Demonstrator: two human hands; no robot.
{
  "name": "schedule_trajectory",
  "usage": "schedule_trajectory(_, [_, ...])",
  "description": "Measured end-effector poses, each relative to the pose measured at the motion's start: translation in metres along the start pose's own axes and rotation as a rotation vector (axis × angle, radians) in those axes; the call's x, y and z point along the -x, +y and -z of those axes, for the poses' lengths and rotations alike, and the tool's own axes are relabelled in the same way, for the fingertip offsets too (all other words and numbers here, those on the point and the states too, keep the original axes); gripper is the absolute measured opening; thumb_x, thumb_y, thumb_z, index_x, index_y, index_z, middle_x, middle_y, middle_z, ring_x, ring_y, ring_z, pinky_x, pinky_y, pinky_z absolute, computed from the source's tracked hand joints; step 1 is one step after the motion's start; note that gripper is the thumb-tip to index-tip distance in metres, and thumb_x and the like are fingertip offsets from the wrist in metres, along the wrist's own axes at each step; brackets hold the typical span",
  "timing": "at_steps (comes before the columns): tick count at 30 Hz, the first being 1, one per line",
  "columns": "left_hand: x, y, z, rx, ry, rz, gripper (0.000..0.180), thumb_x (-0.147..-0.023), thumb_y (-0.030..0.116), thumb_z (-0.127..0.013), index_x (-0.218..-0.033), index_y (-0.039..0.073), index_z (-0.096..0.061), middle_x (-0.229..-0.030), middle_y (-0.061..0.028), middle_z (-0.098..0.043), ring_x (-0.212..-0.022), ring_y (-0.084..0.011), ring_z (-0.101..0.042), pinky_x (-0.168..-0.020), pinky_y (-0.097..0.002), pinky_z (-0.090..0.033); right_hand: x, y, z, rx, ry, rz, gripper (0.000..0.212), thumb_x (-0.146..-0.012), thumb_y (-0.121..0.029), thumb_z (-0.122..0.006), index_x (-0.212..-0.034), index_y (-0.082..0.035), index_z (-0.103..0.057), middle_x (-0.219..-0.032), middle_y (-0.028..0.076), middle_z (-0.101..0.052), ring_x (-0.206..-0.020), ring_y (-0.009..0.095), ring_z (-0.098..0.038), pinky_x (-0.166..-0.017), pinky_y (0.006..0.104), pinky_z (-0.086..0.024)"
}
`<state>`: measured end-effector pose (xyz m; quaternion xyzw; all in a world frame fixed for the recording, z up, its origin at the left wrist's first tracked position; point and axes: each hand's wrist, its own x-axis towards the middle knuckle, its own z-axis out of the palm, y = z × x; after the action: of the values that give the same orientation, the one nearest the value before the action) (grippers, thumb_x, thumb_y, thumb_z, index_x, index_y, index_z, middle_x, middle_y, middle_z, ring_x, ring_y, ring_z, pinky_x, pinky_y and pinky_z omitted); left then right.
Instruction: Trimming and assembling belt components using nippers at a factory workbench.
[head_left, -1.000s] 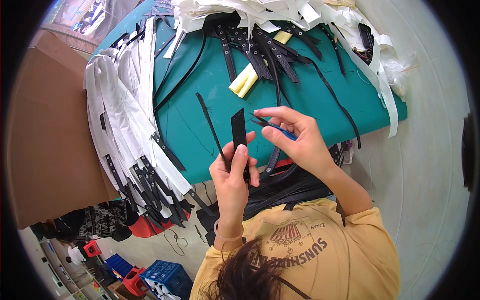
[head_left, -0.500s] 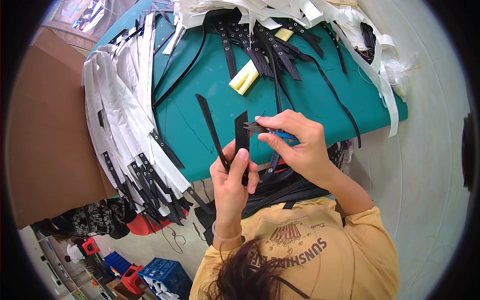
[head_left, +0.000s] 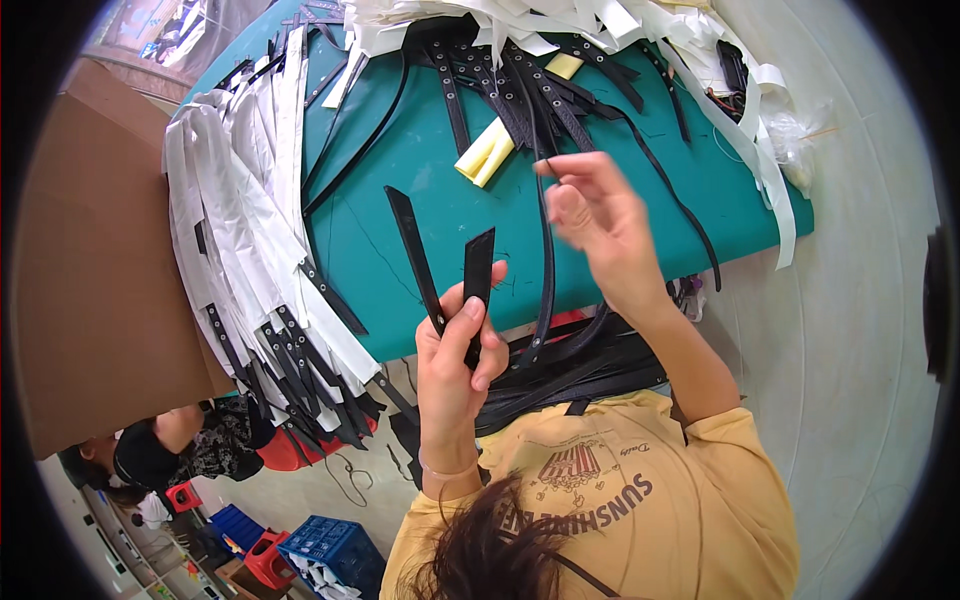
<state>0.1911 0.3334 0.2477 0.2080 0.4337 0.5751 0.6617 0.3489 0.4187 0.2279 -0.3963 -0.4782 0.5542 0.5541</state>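
We hold a short black strap point(head_left: 477, 285) upright in our left hand point(head_left: 455, 360), thumb and fingers shut tight on it, just over the near edge of the green table point(head_left: 420, 180); a second thin strap point(head_left: 415, 255) pokes up beside it from the same hand. Our right hand point(head_left: 595, 225) is up over the table, near the strap but not touching it; it is blurred, the fingers look bent and close, and we cannot tell if they pinch anything. A long black strap point(head_left: 545, 250) hangs down between the two hands. We think we are in the middle of working on the strap's top end; next the right hand must come to that end with care, while the left holds the strap steady.
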Motion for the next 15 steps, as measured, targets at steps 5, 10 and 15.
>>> schedule_trajectory(5, [-0.002,-0.007,-0.014,-0.296,0.074,0.089,0.032,-0.092,0.016,-0.051,-0.118,-0.003,-0.050,-0.060,0.0021,-0.045,-0.039,-0.0043,-0.038,-0.038,-0.0187,-0.030,-0.006,-0.001,-0.012,0.035,-0.403,-0.170,0.022,-0.088,-0.017,-0.060,-0.105,-0.004,-0.054,-0.080,-0.003,-0.054,-0.065,0.001,-0.046,-0.054,0.0172,-0.038])
schedule_trajectory(10, [-0.001,-0.030,-0.021,-0.904,0.286,-0.556,0.027,-0.088,0.003,-0.058,-0.115,0.000,-0.057,-0.078,-0.0016,-0.056,-0.053,-0.0038,-0.046,-0.045,-0.0192,-0.038,-0.006,-0.011,-0.018,-0.191,-0.262,-0.362,0.018,-0.087,-0.013,-0.060,-0.101,-0.007,-0.050,-0.072,-0.005,-0.050,-0.058,0.000,-0.042,-0.049,0.0172,-0.036])
schedule_trajectory(15, [0.000,-0.027,-0.008,-0.628,0.368,-0.442,0.025,-0.094,0.007,-0.050,-0.116,-0.002,-0.058,-0.071,0.0021,-0.053,-0.049,-0.0018,-0.041,-0.042,-0.0188,-0.033,-0.007,-0.022,-0.016,0.013,-0.026,-0.040,0.025,-0.086,-0.008,-0.061,-0.105,-0.007,-0.045,-0.071,-0.005,-0.050,-0.060,0.001,-0.046,-0.051,0.0176,-0.039])
